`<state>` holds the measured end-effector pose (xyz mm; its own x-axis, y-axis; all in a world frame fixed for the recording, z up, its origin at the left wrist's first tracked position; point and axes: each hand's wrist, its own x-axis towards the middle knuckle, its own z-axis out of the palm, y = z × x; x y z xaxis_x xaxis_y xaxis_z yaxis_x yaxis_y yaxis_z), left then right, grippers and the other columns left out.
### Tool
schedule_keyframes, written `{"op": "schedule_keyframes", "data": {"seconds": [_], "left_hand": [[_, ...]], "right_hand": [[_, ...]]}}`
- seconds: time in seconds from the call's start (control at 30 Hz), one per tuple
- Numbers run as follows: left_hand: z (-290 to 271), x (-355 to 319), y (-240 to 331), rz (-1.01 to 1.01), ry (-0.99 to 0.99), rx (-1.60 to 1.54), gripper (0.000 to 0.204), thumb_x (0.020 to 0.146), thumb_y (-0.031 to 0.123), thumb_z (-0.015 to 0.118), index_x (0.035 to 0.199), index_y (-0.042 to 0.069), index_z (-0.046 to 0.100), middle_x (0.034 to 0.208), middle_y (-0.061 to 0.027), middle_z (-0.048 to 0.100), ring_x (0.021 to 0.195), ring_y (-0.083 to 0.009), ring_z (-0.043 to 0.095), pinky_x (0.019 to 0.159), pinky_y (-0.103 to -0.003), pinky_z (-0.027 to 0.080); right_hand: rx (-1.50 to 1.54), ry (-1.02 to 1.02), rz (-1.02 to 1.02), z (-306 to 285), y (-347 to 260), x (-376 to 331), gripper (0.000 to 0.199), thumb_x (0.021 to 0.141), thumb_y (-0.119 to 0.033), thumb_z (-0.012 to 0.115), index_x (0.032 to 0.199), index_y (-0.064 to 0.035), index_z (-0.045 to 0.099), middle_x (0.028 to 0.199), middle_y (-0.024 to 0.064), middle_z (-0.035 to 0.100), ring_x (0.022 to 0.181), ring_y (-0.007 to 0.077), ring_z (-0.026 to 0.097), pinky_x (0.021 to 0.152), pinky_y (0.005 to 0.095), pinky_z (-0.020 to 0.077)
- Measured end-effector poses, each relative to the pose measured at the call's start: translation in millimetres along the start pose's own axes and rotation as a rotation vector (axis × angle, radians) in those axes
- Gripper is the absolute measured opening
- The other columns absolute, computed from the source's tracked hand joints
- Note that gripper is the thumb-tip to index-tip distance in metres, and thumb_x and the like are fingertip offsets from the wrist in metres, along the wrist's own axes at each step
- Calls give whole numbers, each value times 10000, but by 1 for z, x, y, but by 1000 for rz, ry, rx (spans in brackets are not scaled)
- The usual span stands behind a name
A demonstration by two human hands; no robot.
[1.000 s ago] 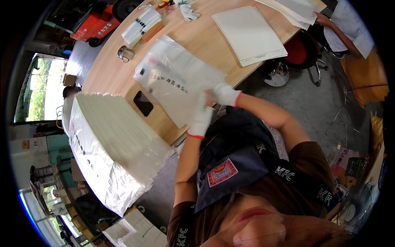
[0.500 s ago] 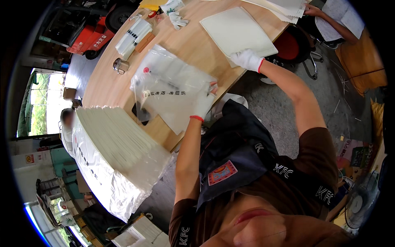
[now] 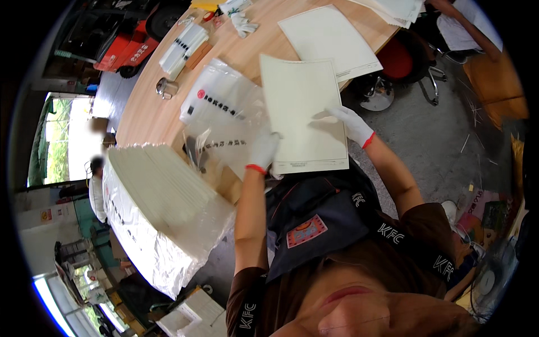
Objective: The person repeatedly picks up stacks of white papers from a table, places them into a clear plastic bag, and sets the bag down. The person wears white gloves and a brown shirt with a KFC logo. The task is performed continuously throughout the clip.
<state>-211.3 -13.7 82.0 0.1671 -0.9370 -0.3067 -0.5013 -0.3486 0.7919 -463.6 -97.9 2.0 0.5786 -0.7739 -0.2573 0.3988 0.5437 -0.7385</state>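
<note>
My right hand (image 3: 353,126), in a white glove with a red cuff, grips the right edge of a cream paper stack (image 3: 306,101), held upright over the table's near edge. My left hand (image 3: 264,150), gloved alike, is closed at the edge of a clear plastic bag (image 3: 216,106) with dark print. Its fingertips meet the stack's left edge; whether they also pinch the paper I cannot tell. The bag lies flat on the table, partly behind the stack. Another cream paper stack (image 3: 337,42) lies farther off to the right.
A tall bagged pile of paper (image 3: 163,191) stands at the left. On the wooden table (image 3: 149,121) are a metal-lidded jar (image 3: 166,88), a pack of folded bags (image 3: 182,48) and spare gloves (image 3: 242,25). A red stool (image 3: 400,59) and another person's arm (image 3: 469,25) are at the right.
My right hand has brought a paper stack from the far right toward me, beside the bag. My left hand has shifted slightly left and stays by the bag.
</note>
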Motion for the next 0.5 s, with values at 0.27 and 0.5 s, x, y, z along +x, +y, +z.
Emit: {"op": "schedule_keyframes", "data": {"seconds": [0.27, 0.5], "left_hand": [[69, -18, 14, 150, -198, 220, 847, 746, 95, 582, 1460, 55, 128, 1498, -180, 214, 1241, -295, 408, 914, -386, 450], [-89, -72, 23, 238, 299, -1141, 586, 955, 370, 460, 1437, 80, 294, 1416, -59, 394, 900, -127, 595, 695, -259, 485]], "right_hand": [[-861, 212, -300, 29, 35, 9, 402, 849, -430, 588, 1004, -68, 666, 905, 138, 663, 832, 233, 632, 755, 308, 470], [-1859, -400, -962, 87, -86, -46, 290, 799, -321, 638, 922, -59, 627, 962, 148, 614, 690, 291, 613, 594, 372, 498]]}}
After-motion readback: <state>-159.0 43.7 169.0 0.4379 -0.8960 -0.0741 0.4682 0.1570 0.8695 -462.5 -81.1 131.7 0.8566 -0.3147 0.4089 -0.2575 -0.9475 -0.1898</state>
